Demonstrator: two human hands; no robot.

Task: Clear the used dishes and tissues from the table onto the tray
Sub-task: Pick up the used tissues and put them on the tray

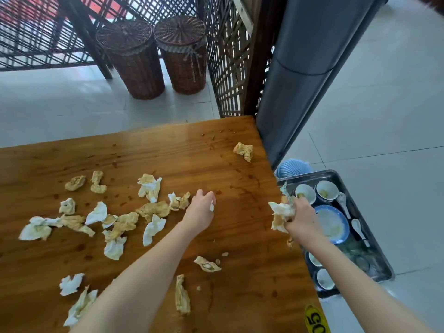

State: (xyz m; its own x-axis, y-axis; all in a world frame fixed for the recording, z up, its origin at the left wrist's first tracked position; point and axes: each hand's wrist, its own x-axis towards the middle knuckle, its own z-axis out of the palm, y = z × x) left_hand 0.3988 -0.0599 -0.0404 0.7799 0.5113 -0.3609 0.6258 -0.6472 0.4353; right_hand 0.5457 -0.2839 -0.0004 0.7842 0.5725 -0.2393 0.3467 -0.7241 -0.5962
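Several crumpled, stained tissues (pixel 120 222) lie scattered over the wooden table (pixel 168 152); one more tissue (pixel 243 151) sits alone near the far right corner. My left hand (pixel 200 210) hovers over the table's middle with a small white tissue scrap (pixel 212 207) pinched under its fingers. At the table's right edge my right hand (pixel 300 218) grips a bunch of soiled tissues (pixel 278 216). Just beyond it, lower than the table, a metal tray (pixel 374 258) holds small white bowls (pixel 326 190), a blue-rimmed plate (pixel 332 223) and white spoons (pixel 343 203).
Two lidded wicker baskets (pixel 134 61) stand on the tiled floor beyond the table, beside a lattice screen (pixel 228 56). A grey column (pixel 300 68) rises at the table's far right corner. A blue ribbed object (pixel 292 167) lies by the tray. A yellow numbered sticker (pixel 314 320) marks the near edge.
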